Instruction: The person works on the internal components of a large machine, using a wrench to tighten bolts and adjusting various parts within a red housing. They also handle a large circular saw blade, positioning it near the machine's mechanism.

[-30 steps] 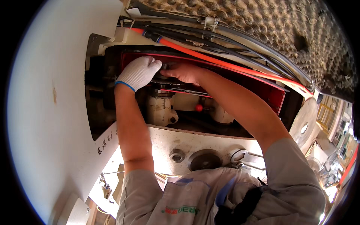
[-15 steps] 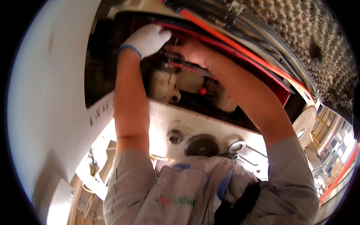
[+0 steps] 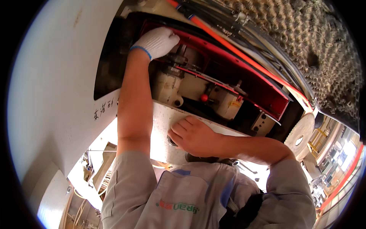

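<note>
My left hand, in a white knit glove with a blue cuff, reaches into a red-lined machine recess. Its fingers are curled closed, and whatever lies inside them is hidden. Just below the glove stands a dark metal spindle on a pale cylindrical housing. My bare right hand is over the whitish machine ledge. Its fingers are bent round a small dark metal ring, of which only an edge shows. Behind the right wrist lies a dark round disc, mostly covered.
A red-edged plate crosses the recess, with a red ball knob beneath it. An orange hose and black cables run above. A toothed saw blade stands at right. A large white panel rises at left.
My right hand has come out of the recess, down and toward me, and closed on the ring on the ledge. My left hand stays up by the spindle.
</note>
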`<action>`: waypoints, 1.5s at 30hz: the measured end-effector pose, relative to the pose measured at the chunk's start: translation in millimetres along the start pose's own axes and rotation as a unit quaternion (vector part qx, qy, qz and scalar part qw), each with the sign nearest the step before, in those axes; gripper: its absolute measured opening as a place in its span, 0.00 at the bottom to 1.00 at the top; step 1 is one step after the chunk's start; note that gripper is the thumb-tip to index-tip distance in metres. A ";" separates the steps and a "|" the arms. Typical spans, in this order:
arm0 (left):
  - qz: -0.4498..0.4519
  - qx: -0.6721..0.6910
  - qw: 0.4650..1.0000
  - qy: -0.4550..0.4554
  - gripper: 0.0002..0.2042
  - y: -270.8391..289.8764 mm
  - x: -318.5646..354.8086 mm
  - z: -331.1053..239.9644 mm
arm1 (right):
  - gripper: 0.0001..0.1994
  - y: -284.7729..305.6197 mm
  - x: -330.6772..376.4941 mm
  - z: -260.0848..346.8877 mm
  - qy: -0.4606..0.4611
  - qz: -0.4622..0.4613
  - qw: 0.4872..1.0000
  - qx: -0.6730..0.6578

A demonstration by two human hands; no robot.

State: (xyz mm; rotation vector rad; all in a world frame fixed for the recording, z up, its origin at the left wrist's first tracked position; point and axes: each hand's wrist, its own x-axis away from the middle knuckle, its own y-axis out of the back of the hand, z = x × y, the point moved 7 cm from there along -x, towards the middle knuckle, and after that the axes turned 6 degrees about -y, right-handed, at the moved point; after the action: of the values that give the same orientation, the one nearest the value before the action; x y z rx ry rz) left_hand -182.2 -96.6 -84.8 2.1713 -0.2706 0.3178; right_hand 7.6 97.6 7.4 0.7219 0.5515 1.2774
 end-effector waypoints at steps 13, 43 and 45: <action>0.058 0.088 0.993 -0.053 0.17 -9.0 4.7 -6.9 | 0.34 45.7 -49.3 -198.6 -0.457 -0.072 0.871 -0.164; 0.043 0.005 0.987 -0.155 0.09 -14.3 -1.0 -11.9 | 0.26 -19.5 -79.6 -253.8 -0.442 -0.152 0.619 -0.631; 0.055 -0.012 0.989 -0.133 0.09 -17.1 -2.4 -8.6 | 0.25 -15.8 -82.2 -256.0 -0.410 -0.176 0.674 -0.588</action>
State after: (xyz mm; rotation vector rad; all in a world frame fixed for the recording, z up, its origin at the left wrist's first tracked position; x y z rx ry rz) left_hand -180.3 -79.6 -93.7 2.1780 -0.5427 0.0829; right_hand -185.6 60.1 -176.6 -0.0098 -0.8453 0.5773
